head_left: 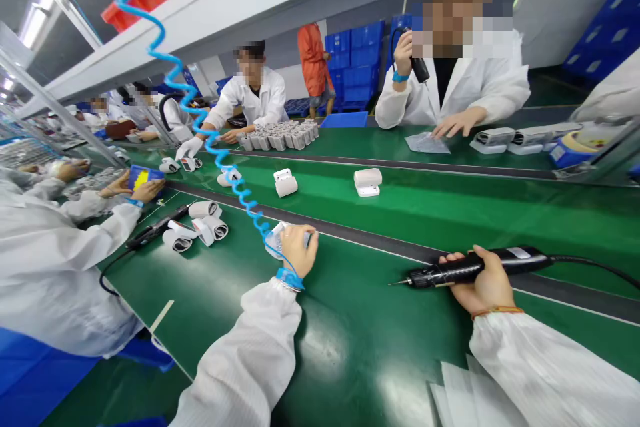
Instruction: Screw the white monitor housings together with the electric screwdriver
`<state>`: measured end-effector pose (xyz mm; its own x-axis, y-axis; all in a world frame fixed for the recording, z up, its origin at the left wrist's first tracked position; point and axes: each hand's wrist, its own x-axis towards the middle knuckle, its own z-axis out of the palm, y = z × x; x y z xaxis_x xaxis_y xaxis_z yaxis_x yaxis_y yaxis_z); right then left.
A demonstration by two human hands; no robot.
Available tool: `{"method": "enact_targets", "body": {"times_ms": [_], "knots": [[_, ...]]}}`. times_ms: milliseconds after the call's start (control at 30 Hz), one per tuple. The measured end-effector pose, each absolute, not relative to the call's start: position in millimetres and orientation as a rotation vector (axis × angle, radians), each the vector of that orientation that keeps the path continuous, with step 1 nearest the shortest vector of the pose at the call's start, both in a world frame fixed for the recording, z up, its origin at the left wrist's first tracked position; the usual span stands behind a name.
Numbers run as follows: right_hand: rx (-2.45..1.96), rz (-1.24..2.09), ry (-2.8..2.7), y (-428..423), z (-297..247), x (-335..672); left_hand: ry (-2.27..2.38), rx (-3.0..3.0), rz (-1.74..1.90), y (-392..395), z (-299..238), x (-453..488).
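Over green worktop [360, 340], left hand [299, 251], grip unclear, half-hides white device [273, 242]; right hand [487, 285] clasps black screwdriver [517, 262].

Between the left hand [297, 250] and the right hand [487, 280], the tabletop [360, 307] gives open passage, though the screwdriver [467, 269] pokes its bit into that gap from the right. Leftward, a cluster of scanners [203, 227] and a second driver [154, 228] block the way. Above, the coiled cord [187, 90] hangs down to the left wrist — a snag for anything crossing there. On the belt [440, 203], two units [368, 182] stand apart with room between; right of them the lane runs free — up to the screwdriver's cable [595, 263].
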<state>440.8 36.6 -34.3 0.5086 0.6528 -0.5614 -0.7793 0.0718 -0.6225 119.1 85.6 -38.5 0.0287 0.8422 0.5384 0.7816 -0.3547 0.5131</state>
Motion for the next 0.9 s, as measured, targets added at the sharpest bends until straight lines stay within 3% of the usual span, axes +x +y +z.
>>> {"method": "enact_targets", "body": {"times_ms": [133, 367, 900], "knots": [[-1.043, 1.088, 0.137, 38.1, -35.3, 441.5, 2.185, 2.164, 0.89, 87.2, -33.2, 72.4], [-1.05, 1.08, 0.113, 38.4, -34.4, 443.9, 2.225, 2.275, 0.496, 86.9, -34.4, 67.9], [-1.044, 1.094, 0.132, 36.9, -34.4, 442.7, 2.253, 2.218, 0.532, 88.6, -40.5, 68.8]]}}
